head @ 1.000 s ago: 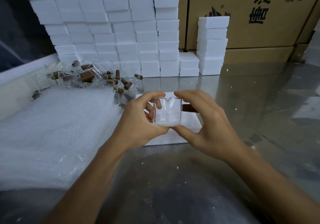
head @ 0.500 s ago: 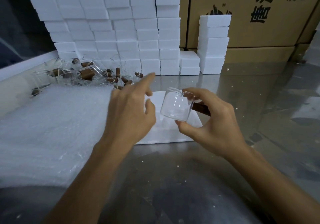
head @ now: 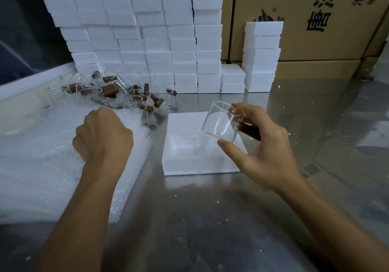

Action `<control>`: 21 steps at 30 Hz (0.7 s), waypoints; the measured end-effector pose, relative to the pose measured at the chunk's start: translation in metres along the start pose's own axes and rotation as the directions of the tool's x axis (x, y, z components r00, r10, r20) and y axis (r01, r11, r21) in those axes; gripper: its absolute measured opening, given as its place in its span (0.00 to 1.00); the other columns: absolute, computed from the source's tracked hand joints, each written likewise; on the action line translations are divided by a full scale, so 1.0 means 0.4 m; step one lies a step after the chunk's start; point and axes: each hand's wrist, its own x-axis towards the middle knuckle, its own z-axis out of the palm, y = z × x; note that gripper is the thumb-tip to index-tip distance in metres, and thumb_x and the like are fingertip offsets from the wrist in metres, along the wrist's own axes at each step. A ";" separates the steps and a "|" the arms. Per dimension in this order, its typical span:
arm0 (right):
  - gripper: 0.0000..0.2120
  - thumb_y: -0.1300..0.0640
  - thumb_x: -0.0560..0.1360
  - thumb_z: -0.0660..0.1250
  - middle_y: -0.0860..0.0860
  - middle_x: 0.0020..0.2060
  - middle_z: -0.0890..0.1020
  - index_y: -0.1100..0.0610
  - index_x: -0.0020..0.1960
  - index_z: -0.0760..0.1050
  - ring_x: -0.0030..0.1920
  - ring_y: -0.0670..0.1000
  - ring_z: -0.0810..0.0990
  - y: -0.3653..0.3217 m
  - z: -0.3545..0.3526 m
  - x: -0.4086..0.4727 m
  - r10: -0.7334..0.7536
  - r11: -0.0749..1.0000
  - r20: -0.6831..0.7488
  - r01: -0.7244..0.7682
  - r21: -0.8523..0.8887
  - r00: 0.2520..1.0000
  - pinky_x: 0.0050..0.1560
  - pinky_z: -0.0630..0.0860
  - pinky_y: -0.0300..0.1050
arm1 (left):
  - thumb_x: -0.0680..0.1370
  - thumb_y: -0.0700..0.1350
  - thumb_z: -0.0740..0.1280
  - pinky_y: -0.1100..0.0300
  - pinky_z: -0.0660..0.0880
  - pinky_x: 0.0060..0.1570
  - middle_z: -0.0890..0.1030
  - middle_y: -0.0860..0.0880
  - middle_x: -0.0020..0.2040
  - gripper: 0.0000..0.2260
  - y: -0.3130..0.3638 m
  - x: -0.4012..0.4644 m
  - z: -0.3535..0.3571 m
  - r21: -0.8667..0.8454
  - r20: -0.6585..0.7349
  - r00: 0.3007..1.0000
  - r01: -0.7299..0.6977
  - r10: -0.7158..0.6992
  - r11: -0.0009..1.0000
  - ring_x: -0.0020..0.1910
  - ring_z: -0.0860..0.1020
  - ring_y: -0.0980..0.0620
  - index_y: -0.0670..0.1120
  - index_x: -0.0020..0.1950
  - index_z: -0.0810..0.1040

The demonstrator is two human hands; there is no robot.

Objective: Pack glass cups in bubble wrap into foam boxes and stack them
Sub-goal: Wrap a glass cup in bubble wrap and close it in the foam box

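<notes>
We have the foam box (head: 189, 162) on the table (head: 210, 219) straight ahead, with the bubble wrap stack (head: 42, 156) just to its left. Behind the wrap lies the heap of glass cups (head: 117, 95), and behind that the wall of foam boxes (head: 147, 29). A shorter foam stack (head: 262, 55) stands to the right of the wall, with cartons (head: 315, 19) behind. Our right hand (head: 261, 147) holds a glass cup (head: 221, 122) tilted above the box; our left hand (head: 103, 135) rests on the wrap, perhaps gripping a sheet.
</notes>
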 end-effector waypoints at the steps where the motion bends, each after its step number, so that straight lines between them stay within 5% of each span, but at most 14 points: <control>1: 0.29 0.60 0.68 0.80 0.47 0.56 0.82 0.57 0.66 0.74 0.56 0.43 0.81 0.000 0.000 0.000 0.009 1.000 -0.003 -0.009 0.005 1.000 0.59 0.73 0.30 | 0.75 0.36 0.68 0.51 0.65 0.42 0.79 0.35 0.53 0.06 -0.002 0.000 0.001 -0.013 -0.018 1.000 0.004 -0.005 1.000 0.52 0.76 0.30 0.40 0.51 0.82; 4: 0.27 0.62 0.67 0.80 0.45 0.54 0.82 0.56 0.63 0.74 0.54 0.43 0.81 -0.003 0.000 0.002 0.021 1.000 -0.024 -0.021 0.020 0.999 0.58 0.73 0.29 | 0.75 0.34 0.67 0.51 0.64 0.41 0.79 0.36 0.51 0.06 -0.002 -0.005 0.001 -0.036 -0.081 0.995 -0.054 0.051 0.998 0.49 0.76 0.31 0.41 0.49 0.82; 7: 0.24 0.61 0.67 0.80 0.47 0.51 0.82 0.55 0.58 0.74 0.51 0.46 0.82 -0.005 0.000 0.004 0.055 0.998 -0.056 -0.053 0.031 0.997 0.56 0.76 0.32 | 0.78 0.35 0.64 0.50 0.65 0.40 0.79 0.37 0.50 0.05 0.019 -0.014 -0.003 -0.097 -0.220 0.947 -0.261 0.235 0.961 0.46 0.76 0.34 0.41 0.50 0.78; 13: 0.21 0.60 0.66 0.80 0.54 0.43 0.82 0.50 0.47 0.69 0.39 0.50 0.80 -0.007 -0.008 0.013 0.255 0.958 -0.101 -0.237 0.159 0.962 0.41 0.76 0.36 | 0.80 0.34 0.62 0.45 0.74 0.38 0.78 0.41 0.43 0.04 0.084 -0.089 -0.006 -0.319 -0.358 0.738 -0.672 0.572 0.668 0.38 0.76 0.38 0.39 0.53 0.73; 17: 0.22 0.59 0.65 0.81 0.48 0.42 0.84 0.52 0.39 0.66 0.34 0.61 0.78 0.002 -0.011 0.020 0.381 0.901 -0.089 -0.348 0.260 0.920 0.38 0.78 0.52 | 0.75 0.28 0.62 0.46 0.74 0.36 0.76 0.42 0.46 0.15 0.098 -0.121 0.020 -0.364 -0.259 0.719 -0.691 0.645 0.624 0.38 0.75 0.39 0.40 0.58 0.75; 21: 0.22 0.48 0.62 0.81 0.54 0.31 0.76 0.54 0.38 0.68 0.33 0.51 0.72 0.005 -0.015 0.019 0.460 0.830 -0.059 -0.406 0.383 0.886 0.35 0.75 0.44 | 0.72 0.28 0.61 0.49 0.74 0.43 0.71 0.50 0.46 0.22 0.102 -0.144 0.038 -0.429 -0.076 0.774 -0.595 0.629 0.680 0.43 0.74 0.41 0.45 0.62 0.73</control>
